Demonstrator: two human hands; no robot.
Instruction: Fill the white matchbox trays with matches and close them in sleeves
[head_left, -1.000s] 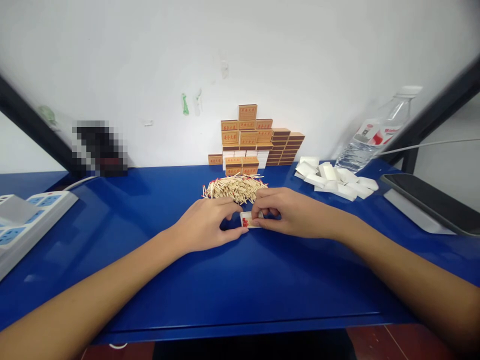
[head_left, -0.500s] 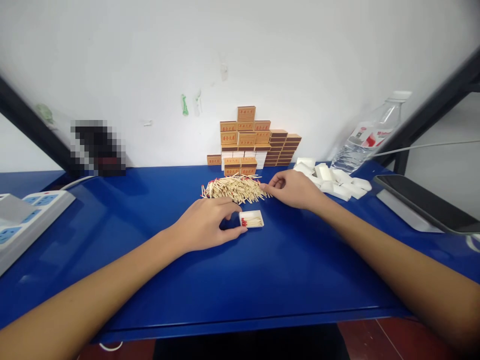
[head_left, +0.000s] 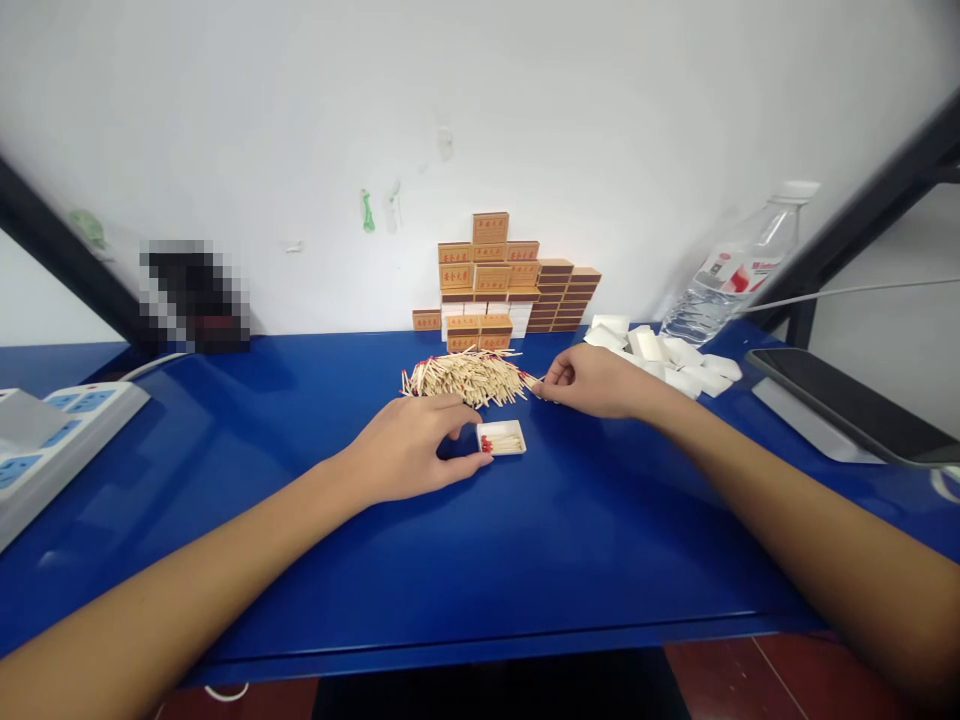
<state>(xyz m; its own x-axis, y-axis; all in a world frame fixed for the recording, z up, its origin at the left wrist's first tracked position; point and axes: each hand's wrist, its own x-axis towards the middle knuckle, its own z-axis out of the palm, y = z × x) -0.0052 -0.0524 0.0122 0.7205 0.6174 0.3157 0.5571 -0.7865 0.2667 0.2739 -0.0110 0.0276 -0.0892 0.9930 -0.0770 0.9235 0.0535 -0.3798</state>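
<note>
Though part-full, tray [head_left: 501, 428] of matches [head_left: 506, 443]

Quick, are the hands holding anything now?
Left hand: open, at one end of the small tray.
Right hand: nearly closed at the match pile; whether it holds any can't be told.
</note>
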